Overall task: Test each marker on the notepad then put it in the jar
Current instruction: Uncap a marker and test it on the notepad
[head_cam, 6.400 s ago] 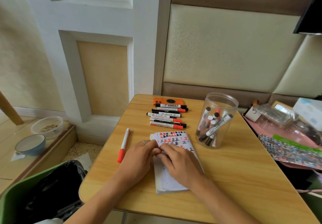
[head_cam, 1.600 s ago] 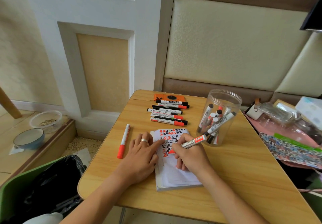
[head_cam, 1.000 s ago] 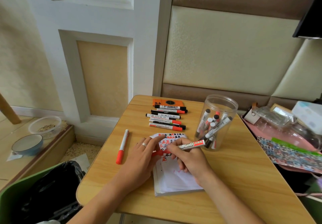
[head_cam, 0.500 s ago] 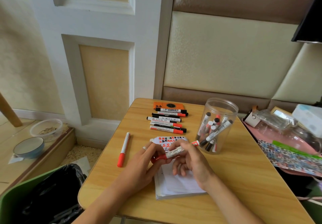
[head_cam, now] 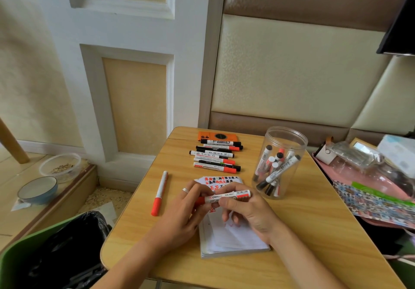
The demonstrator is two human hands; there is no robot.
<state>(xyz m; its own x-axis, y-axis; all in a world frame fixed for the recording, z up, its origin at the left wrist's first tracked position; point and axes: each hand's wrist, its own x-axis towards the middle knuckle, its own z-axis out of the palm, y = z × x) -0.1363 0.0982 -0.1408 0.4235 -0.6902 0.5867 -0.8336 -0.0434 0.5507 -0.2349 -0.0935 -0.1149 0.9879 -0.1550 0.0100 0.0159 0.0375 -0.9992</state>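
From where the head camera looks, down over the little wooden table point(head_cam: 314, 232), both hands have come up off the notepad point(head_cam: 233, 237) and met just above it. A second or so ago the right hand point(head_cam: 249, 212) was writing with the red marker point(head_cam: 226, 197), tip down on the page, while the left hand point(head_cam: 186, 210) lay flat holding the pad steady. Now the marker is level, crosswise between the two hands: the right pinches the white barrel with thumb and fingertips, the left has its fingers closed round the red cap end. Whether the cap is pushed fully home I can't tell; the fingers cover the joint.

To my eye that means this marker's test is over and it is being capped. The fresh red strokes sit with the other red and black marks at the top of the pad. Next it should go in the clear jar point(head_cam: 280, 162), which stands open just to the right of the pad and already holds a bundle of tested markers.

There's plenty left: a row of markers point(head_cam: 215, 158) lies untouched beyond the pad, and one more red pen point(head_cam: 160, 193) lies alone to the left.
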